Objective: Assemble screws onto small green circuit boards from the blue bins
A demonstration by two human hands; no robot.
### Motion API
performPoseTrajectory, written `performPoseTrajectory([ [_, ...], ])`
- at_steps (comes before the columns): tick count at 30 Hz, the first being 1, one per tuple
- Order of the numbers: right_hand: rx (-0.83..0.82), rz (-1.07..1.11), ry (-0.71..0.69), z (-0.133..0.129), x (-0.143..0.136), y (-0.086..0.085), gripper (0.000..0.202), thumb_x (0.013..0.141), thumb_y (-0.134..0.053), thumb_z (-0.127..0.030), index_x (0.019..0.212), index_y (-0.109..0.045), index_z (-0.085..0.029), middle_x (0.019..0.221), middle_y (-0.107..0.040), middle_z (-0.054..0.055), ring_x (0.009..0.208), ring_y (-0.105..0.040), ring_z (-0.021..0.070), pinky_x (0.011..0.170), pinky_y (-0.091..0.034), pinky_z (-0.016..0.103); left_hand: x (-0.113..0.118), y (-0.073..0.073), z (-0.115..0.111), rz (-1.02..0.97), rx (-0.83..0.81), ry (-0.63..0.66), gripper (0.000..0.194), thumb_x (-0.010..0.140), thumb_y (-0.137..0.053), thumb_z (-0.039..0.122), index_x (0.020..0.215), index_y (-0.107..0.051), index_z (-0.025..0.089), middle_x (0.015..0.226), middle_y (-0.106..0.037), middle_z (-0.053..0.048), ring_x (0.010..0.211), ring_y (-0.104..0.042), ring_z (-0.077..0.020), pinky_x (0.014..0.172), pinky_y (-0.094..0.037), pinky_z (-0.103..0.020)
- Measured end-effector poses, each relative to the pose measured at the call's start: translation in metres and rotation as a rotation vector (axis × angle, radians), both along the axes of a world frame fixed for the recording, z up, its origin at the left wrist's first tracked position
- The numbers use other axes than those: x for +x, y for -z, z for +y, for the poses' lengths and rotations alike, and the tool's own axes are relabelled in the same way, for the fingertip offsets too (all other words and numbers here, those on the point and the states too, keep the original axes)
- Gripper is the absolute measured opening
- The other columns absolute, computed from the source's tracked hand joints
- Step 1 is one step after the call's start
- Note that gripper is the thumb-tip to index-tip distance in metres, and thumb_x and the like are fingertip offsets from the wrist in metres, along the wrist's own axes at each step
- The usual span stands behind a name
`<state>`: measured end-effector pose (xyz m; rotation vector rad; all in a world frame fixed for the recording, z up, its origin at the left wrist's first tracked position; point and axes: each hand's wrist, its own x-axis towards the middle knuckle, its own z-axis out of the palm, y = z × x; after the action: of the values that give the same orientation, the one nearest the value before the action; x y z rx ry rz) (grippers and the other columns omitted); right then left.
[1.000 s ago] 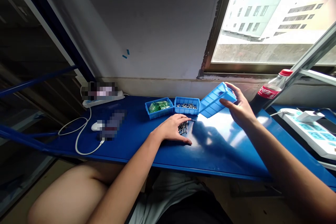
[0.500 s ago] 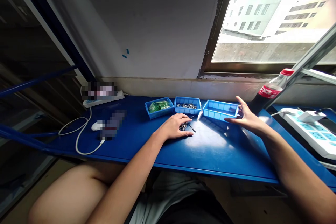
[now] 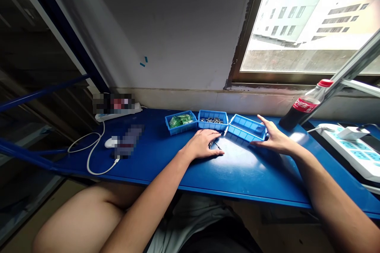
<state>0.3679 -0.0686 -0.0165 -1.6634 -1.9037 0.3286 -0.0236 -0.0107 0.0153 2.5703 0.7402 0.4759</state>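
On the blue table, my left hand [image 3: 204, 144] curves, fingers apart, around a small heap of dark screws [image 3: 218, 146], which it partly hides. My right hand [image 3: 274, 138] is at the right end of an empty blue tray [image 3: 247, 127], its thumb and fingers spread against that end. The tray is angled, its right end nearer me. Left of it sits a blue tray [image 3: 213, 125] with small metal parts. Farther left, another blue tray [image 3: 181, 128] holds green packets [image 3: 181, 119].
A cola bottle [image 3: 305, 104] stands behind my right hand. At the right lies a white power strip [image 3: 356, 150]. On the left are a white mouse-like object [image 3: 112, 142], a blurred device [image 3: 129, 142] and a white cable [image 3: 88, 158]. Metal bars cross both sides.
The right tray's right end has swung towards me with my right hand, which has moved slightly left. My left hand has shifted a little right over the screws.
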Motion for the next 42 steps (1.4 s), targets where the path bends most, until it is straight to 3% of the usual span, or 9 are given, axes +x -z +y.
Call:
performPoseTrajectory([
  [7,-0.058,0.002,-0.043,-0.004,0.002,-0.003,0.136,0.073,-0.092,-0.066,0.177,-0.009,-0.04,0.169,-0.039,0.019,0.155,-0.041,0.0544,0.124,-0.044,0.066,0.007,0.007,0.005,-0.018,0.007,-0.012,0.063,0.095,-0.072,0.063,0.147,-0.069,0.026,0.154,-0.066,-0.009,0.146,-0.057,-0.0343,0.127,-0.039,-0.051],
  [12,0.04,-0.024,0.019,-0.003,-0.02,-0.042,0.116,0.084,-0.076,-0.078,0.175,-0.02,-0.033,0.174,-0.031,0.017,0.162,-0.033,0.0477,0.131,-0.031,0.067,0.01,0.008,0.008,-0.052,0.011,0.014,0.053,0.099,-0.072,0.052,0.147,-0.07,0.028,0.153,-0.068,-0.007,0.145,-0.058,-0.0318,0.126,-0.041,-0.05],
  [16,0.098,-0.044,-0.078,0.014,-0.043,-0.074,0.108,0.089,-0.073,-0.075,0.175,-0.024,-0.029,0.171,-0.038,0.017,0.16,-0.038,0.0433,0.132,-0.034,0.063,0.012,0.01,0.011,-0.056,-0.019,0.073,0.04,0.102,-0.069,0.048,0.137,-0.077,0.031,0.149,-0.071,-0.004,0.147,-0.058,-0.0303,0.13,-0.037,-0.051],
  [19,0.12,-0.05,-0.157,0.033,-0.061,-0.086,0.102,0.091,-0.072,-0.073,0.173,-0.03,-0.029,0.167,-0.043,0.016,0.157,-0.044,0.0412,0.131,-0.037,0.062,0.014,0.013,0.014,-0.111,-0.068,0.109,0.029,0.101,-0.071,0.04,0.124,-0.083,0.029,0.139,-0.077,-0.004,0.141,-0.065,-0.0275,0.126,-0.044,-0.046],
  [23,0.073,-0.087,-0.268,0.059,-0.086,-0.084,0.089,0.093,-0.072,-0.071,0.168,-0.042,-0.033,0.162,-0.051,0.014,0.152,-0.049,0.0405,0.128,-0.042,0.061,0.012,0.016,0.016,-0.219,-0.141,0.102,0.019,0.097,-0.075,0.031,0.108,-0.088,0.023,0.12,-0.084,-0.007,0.121,-0.076,-0.0254,0.111,-0.057,-0.038],
  [29,-0.049,-0.177,-0.305,0.088,-0.119,-0.066,0.101,0.085,-0.081,-0.069,0.17,-0.038,-0.036,0.165,-0.049,0.014,0.15,-0.051,0.0433,0.122,-0.049,0.061,0.0,0.016,0.018,-0.271,-0.146,0.08,0.012,0.092,-0.078,0.025,0.099,-0.087,0.021,0.107,-0.085,-0.007,0.104,-0.079,-0.0232,0.098,-0.061,-0.034],
  [32,-0.08,-0.234,-0.307,0.105,-0.128,-0.059,0.108,0.079,-0.088,-0.061,0.17,-0.039,-0.029,0.161,-0.053,0.018,0.148,-0.053,0.0444,0.12,-0.05,0.06,-0.006,0.014,0.018,-0.279,-0.097,0.06,0.009,0.09,-0.079,0.023,0.096,-0.086,0.02,0.105,-0.084,-0.007,0.104,-0.078,-0.0235,0.097,-0.06,-0.035],
  [37,-0.032,-0.213,-0.327,0.126,-0.128,-0.052,0.107,0.076,-0.093,-0.047,0.168,-0.042,-0.027,0.156,-0.058,0.017,0.144,-0.056,0.0426,0.121,-0.048,0.06,-0.009,0.012,0.015,-0.257,0.007,0.025,0.004,0.088,-0.081,0.021,0.09,-0.084,0.022,0.104,-0.084,-0.006,0.125,-0.07,-0.0299,0.117,-0.05,-0.045],
  [42,0.03,-0.145,-0.343,0.125,-0.123,-0.052,0.104,0.077,-0.091,-0.047,0.167,-0.042,-0.028,0.153,-0.057,0.016,0.142,-0.056,0.0408,0.121,-0.048,0.06,-0.008,0.01,0.015,-0.224,-0.026,0.006,0.008,0.091,-0.08,0.025,0.095,-0.085,0.021,0.108,-0.083,-0.007,0.119,-0.073,-0.028,0.107,-0.056,-0.04],
])
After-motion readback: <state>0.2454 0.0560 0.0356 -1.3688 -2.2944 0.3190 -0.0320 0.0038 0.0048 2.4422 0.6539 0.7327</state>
